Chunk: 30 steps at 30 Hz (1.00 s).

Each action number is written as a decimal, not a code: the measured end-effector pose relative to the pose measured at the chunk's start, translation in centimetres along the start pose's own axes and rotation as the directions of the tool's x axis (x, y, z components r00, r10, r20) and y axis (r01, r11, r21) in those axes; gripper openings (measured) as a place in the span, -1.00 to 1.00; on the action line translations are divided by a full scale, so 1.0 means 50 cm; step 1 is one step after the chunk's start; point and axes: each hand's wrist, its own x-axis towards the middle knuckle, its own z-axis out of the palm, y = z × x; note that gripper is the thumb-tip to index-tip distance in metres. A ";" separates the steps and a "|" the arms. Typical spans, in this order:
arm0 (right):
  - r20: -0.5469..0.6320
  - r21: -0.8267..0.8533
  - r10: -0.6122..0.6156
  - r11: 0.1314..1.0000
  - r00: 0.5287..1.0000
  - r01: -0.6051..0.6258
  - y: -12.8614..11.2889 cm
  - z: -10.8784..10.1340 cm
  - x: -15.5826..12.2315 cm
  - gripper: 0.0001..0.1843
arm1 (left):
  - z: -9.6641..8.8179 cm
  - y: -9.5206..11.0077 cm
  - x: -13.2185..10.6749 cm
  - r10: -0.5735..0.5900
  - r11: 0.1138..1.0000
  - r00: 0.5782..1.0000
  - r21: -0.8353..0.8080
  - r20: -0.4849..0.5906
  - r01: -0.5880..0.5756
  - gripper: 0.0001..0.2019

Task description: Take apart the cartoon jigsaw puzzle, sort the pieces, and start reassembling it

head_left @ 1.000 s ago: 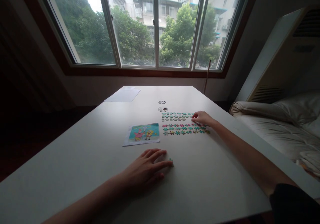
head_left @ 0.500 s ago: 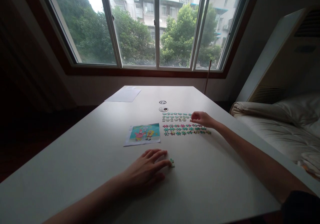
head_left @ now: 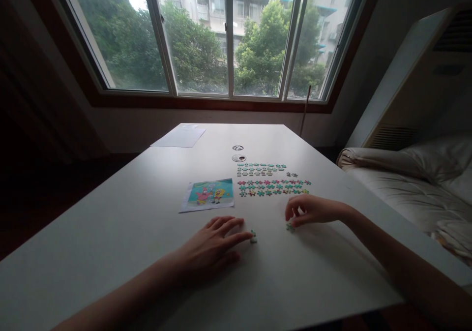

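Observation:
My left hand lies spread on the white table, its index fingertip touching a small green and pale jigsaw piece. To the right, my right hand pinches another greenish jigsaw piece between thumb and fingers, low at the tabletop. Beyond the hands, several rows of jigsaw pieces lie spread out, mostly green with some pink and yellow. Left of these rows is a printed cartoon picture with a pink figure and a yellow one on a teal ground.
Two round flat items sit behind the rows. White paper sheets lie at the table's far left corner. A padded pale sofa stands along the right side, and a window is beyond the table.
My right hand has come back from the rows toward me, bringing a jigsaw piece down near the left hand's piece. The left hand stays on its piece.

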 end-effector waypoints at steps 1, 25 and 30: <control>-0.001 -0.010 0.021 1.000 1.000 -0.021 0.004 -0.001 -0.003 -0.69 | 0.000 0.000 0.001 -0.003 1.000 1.000 0.002 0.005 0.003 -0.60; -0.078 -0.071 0.046 0.996 0.996 -0.052 0.026 -0.046 0.001 -0.66 | 0.002 -0.002 0.003 0.015 1.000 1.000 -0.004 0.014 -0.015 -0.62; -0.363 -0.170 0.188 0.950 0.913 -0.263 0.103 -0.137 0.055 -0.72 | -0.007 0.001 0.004 0.020 1.000 1.000 -0.018 0.004 -0.019 -0.57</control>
